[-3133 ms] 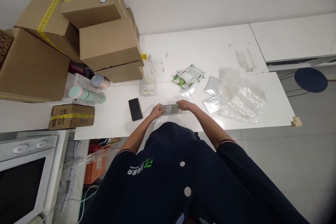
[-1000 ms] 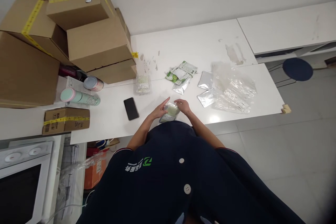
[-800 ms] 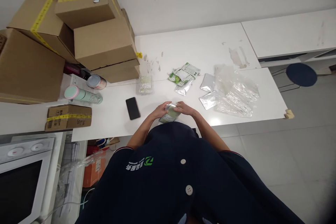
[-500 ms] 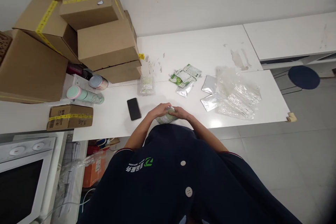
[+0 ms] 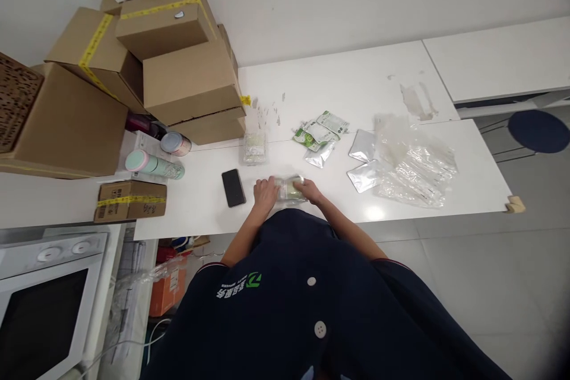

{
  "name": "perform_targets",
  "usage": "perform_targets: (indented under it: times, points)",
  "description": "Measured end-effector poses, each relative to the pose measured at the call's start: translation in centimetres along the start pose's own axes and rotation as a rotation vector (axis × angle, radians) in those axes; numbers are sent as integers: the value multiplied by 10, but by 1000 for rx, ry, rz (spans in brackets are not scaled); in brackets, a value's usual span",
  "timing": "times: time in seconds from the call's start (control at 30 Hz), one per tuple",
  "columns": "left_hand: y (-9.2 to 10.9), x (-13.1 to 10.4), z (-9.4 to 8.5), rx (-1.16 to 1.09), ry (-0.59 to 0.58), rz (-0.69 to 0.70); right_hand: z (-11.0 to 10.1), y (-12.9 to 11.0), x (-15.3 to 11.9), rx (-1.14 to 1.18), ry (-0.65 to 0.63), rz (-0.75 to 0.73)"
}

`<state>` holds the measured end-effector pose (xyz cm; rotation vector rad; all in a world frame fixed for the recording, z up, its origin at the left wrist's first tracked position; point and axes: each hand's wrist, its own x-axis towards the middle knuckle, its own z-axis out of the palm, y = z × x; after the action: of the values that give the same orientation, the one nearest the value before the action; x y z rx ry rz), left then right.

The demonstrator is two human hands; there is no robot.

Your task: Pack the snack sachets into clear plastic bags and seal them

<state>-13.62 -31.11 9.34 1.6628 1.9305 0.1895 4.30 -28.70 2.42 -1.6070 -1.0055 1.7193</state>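
Observation:
Close to the table's front edge, a clear plastic packet with pale green contents (image 5: 291,191) lies between my hands. My left hand (image 5: 266,193) has its fingers closed at the packet's left end. My right hand (image 5: 308,189) grips the right end, thumb over the top. A similar clear packet (image 5: 255,149) lies flat farther back on the left. Beyond my hands are several green-and-white printed pouches (image 5: 323,129) and a silver pouch (image 5: 319,154). Two more silver pouches (image 5: 363,175) lie to the right, beside a heap of clear plastic bags (image 5: 412,160).
A black phone (image 5: 234,187) lies left of my hands on the white table (image 5: 196,214). Stacked cardboard boxes (image 5: 191,80), a mint bottle (image 5: 154,164), a tin (image 5: 175,143) and a small taped box (image 5: 130,200) stand at the left. A microwave (image 5: 44,303) sits lower left; a dark stool (image 5: 538,130) stands right.
The packet has moved away from my body and now lies flatter and more exposed. My hands have spread apart to its two ends. The view has shifted slightly.

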Motion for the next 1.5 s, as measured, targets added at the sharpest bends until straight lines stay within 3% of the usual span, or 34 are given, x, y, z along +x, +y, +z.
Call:
perform_targets:
  times: [0.1, 0.17, 0.2, 0.3, 0.37, 0.43, 0.6, 0.7, 0.83, 0.97, 1.03, 1.13, 1.27, 1.4, 1.5]
  points:
    - [-12, -2, 6, -259, -173, -77, 11, -2, -4, 388, 116, 27]
    - [-11, -3, 18, -614, -307, -158, 25, -6, -11, 542, 66, -1]
    - [-8, -3, 25, -812, -319, -194, 32, -7, -14, 585, 13, -7]
    - [1, -2, 41, -1256, -159, -243, 45, -8, -21, 645, -149, 87]
    - [-1, -1, 46, -1375, -53, -239, 45, -5, -21, 653, -220, 211]
    - [-12, -1, 47, -1411, -64, -247, 41, 0, -20, 608, -277, 329]
    - [-59, 13, 40, -1271, -289, -445, 32, 15, -19, 365, -321, 501]
    - [-80, 34, 28, -1117, -285, -574, 24, 18, -19, 313, -232, 473]
    - [-86, 61, 12, -731, -34, -566, 5, 17, -18, 370, -149, 377]
    - [-78, 67, 16, -231, 257, -480, -16, 24, -23, 403, -55, 357]
    - [-74, 62, 27, -42, 324, -372, -26, 32, -27, 388, 4, 350]
    - [-73, 57, 45, 98, 314, -182, -48, 43, -36, 353, 119, 315]
    - [-77, 61, 57, 81, 397, -145, -102, 47, -51, 187, 457, 191]
    - [-78, 62, 56, 28, 506, -122, -177, 40, -65, -308, 933, 71]
    - [-73, 57, 52, 7, 545, -71, -222, 29, -62, -616, 1150, 126]
